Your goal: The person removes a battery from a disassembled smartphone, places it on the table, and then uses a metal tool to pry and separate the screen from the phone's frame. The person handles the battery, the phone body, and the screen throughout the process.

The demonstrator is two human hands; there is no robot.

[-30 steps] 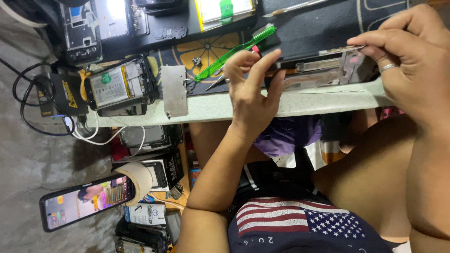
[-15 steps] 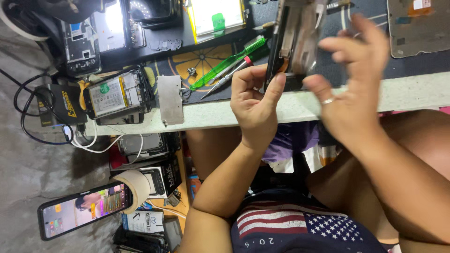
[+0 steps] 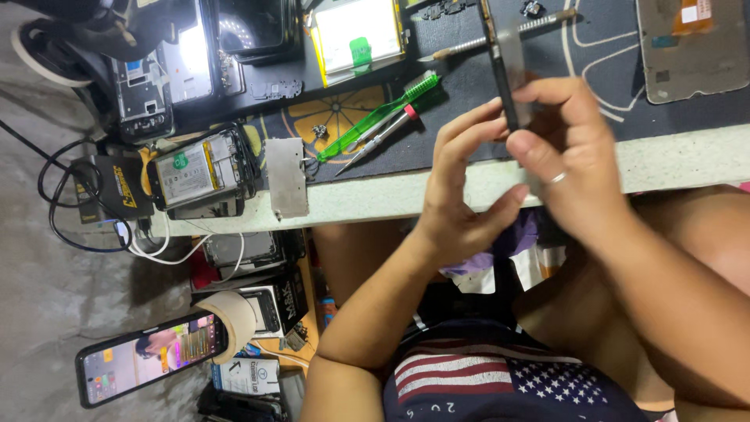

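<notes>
- The thin dark phone frame stands on edge above the front lip of the table, held up between both hands, well to the right of the green brush.
- The left hand has its fingers spread slightly and pressed against the frame's near side; the thumb seems to sit lower, though I cannot tell whether it touches.
- The right hand (the one with a ring) has its fingers curled together around the frame's lower end, clamped on it from the other side.
- To do this well, I judge the grip should stay on the edges and not on the flat faces, since a part this thin looks likely to flex or crack if squeezed in the middle.
- Keeping it over the dark mat rather than over the lap would be wise: a slip there lands softly.
- Just left of the frame lie a green brush and a red-tipped screwdriver, close enough to reach without letting go with both hands.
- Further left of the frame an opened phone with its battery showing rests near the table's edge, beside a grey metal plate.
- Right of the frame a grey back panel lies flat, well apart.
- Small loose parts sit near the brush; a careless elbow could scatter them.
</notes>
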